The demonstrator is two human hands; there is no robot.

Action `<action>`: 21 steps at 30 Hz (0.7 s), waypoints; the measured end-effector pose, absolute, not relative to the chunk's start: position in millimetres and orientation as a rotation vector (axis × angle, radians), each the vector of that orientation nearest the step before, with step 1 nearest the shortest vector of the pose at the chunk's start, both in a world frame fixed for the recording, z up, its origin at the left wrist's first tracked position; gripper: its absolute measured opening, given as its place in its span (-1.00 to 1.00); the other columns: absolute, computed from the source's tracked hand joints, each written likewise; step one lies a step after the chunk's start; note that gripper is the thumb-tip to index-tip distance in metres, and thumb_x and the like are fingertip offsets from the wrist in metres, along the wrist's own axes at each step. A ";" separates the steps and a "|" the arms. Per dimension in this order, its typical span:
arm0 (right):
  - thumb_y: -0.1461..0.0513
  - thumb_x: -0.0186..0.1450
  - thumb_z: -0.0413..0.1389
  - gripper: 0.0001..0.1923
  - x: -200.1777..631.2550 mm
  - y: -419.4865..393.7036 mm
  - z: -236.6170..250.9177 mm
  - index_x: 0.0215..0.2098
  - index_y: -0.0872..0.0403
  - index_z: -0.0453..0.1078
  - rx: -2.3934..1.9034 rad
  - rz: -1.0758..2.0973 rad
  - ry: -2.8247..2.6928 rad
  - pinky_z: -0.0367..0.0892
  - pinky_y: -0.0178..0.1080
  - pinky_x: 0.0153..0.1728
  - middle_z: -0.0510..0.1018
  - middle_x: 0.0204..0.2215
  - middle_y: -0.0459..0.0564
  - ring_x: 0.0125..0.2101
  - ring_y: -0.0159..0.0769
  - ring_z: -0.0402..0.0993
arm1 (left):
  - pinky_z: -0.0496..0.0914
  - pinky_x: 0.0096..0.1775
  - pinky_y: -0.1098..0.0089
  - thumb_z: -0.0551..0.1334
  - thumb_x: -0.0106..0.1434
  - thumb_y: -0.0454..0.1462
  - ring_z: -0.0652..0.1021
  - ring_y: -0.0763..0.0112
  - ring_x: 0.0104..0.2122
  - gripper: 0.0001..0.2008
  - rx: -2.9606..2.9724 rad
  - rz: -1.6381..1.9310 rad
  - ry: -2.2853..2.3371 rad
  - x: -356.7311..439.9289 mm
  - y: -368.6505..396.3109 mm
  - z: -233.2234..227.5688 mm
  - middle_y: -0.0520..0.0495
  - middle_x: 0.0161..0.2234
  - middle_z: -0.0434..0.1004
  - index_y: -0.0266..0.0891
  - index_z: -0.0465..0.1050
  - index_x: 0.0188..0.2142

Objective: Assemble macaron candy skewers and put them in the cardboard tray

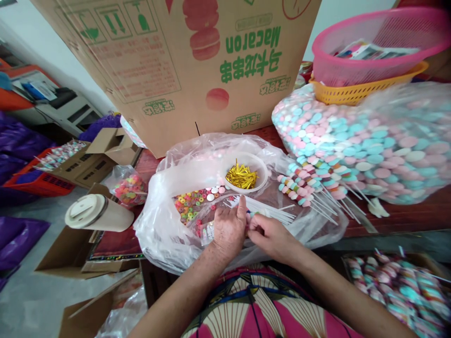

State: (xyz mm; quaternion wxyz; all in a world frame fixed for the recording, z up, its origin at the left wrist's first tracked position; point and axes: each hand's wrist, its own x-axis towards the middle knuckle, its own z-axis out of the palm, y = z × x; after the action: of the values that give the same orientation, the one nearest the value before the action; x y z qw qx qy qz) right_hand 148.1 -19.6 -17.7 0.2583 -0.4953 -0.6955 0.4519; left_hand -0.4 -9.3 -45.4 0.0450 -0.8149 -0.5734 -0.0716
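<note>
Pinching, apparently, at a small pinkish piece (248,218), mostly hidden, with the bare right hand (273,237); keeping that piece at 10 o'clock from there and at 2 o'clock from the bare left hand (229,232), just beside both. Holding the left fingers curled, thumb raised toward 12 o'clock; cannot tell whether gripping. Facing, at 12 o'clock from the right hand, thin straight white sticks (278,212), bundled roughly along 9 to 3 o'clock, mostly nearer the right hand.

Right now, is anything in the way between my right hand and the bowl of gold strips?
Yes: white sticks lie between your right hand and the bowl. They lie low, so reaching over them looks feasible. Your left hand is close to that path, on its left.
</note>
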 end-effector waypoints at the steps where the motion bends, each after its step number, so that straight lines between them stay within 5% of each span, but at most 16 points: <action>1: 0.22 0.16 0.02 -0.81 158.1 -18.8 -11.0 -0.58 0.03 0.14 -1.280 1.258 -1.905 0.13 -0.34 -0.55 0.30 -0.64 -0.15 -0.57 -0.39 0.21 | 0.40 -0.17 0.16 0.15 0.22 -0.37 0.59 0.18 -0.32 -0.51 -2.508 -0.221 -1.800 -1.6 -8.5 -44.0 -0.17 -0.34 0.60 -0.38 0.26 0.16; 4: 0.16 0.25 0.02 -0.82 199.1 -6.9 2.1 -0.48 0.03 0.26 -1.314 0.941 -1.817 0.23 -0.31 -0.51 0.37 -0.54 -0.09 -0.51 -0.34 0.29 | 0.40 -0.10 0.10 0.25 0.13 -0.34 0.59 0.09 -0.22 -0.51 -2.595 -0.297 -1.926 -6.8 -5.7 -40.0 -0.22 -0.24 0.61 -0.33 0.36 0.09; 7: 0.10 0.23 0.09 -0.77 236.1 12.0 -1.0 -0.21 0.06 0.36 -1.371 0.385 -1.826 0.33 -0.17 -0.25 0.48 -0.23 0.10 -0.22 -0.15 0.41 | 0.39 -0.05 0.11 0.29 0.09 -0.32 0.57 0.08 -0.16 -0.49 -2.718 -0.448 -1.983 -10.3 -3.3 -36.4 -0.21 -0.18 0.61 -0.29 0.38 0.07; 9: 0.10 0.28 0.05 -0.73 247.9 19.6 -7.1 -0.15 0.08 0.39 -1.275 0.422 -2.066 0.33 -0.16 -0.18 0.50 -0.16 0.13 -0.15 -0.13 0.42 | 0.40 -0.05 0.15 0.31 0.10 -0.29 0.57 0.10 -0.14 -0.51 -2.808 -0.556 -2.027 -11.1 -2.4 -32.9 -0.17 -0.17 0.61 -0.24 0.39 0.06; 13: 0.14 0.40 -0.09 -0.68 245.9 19.0 -6.9 -0.33 0.08 0.43 -1.136 0.807 -2.360 0.27 -0.34 -0.45 0.49 -0.50 -0.06 -0.48 -0.36 0.39 | 0.40 -0.06 0.19 0.34 0.09 -0.18 0.55 0.12 -0.12 -0.40 -2.982 -0.651 -2.232 -13.0 -0.3 -19.5 -0.14 -0.11 0.58 -0.19 0.32 0.13; 18: 0.19 0.38 -0.05 -0.73 242.7 28.8 24.3 -0.34 0.09 0.45 -0.899 0.681 -2.471 0.22 -0.34 -0.41 0.51 -0.47 -0.04 -0.44 -0.37 0.38 | 0.32 0.05 0.18 0.45 -0.06 -0.14 0.45 0.12 0.01 -0.14 -3.725 -0.454 -1.936 -13.6 9.1 1.2 -0.14 0.04 0.46 -0.17 0.18 0.21; 21: 0.19 0.39 -0.07 -0.69 246.5 42.7 42.7 -0.39 0.08 0.45 -0.771 0.598 -2.547 0.21 -0.32 -0.38 0.47 -0.48 -0.04 -0.43 -0.36 0.35 | 0.37 -0.05 0.20 0.51 -0.19 -0.15 0.50 0.16 -0.12 -0.07 -4.155 -0.298 -1.684 -8.9 13.2 4.1 -0.09 -0.13 0.51 -0.17 0.22 0.17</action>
State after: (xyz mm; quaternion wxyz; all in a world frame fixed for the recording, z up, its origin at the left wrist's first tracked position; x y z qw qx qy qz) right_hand 246.5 42.7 42.7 0.2058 -0.2767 -0.9138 0.2144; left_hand -8.9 13.2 4.1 -0.6254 -0.7216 -0.2924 -0.0518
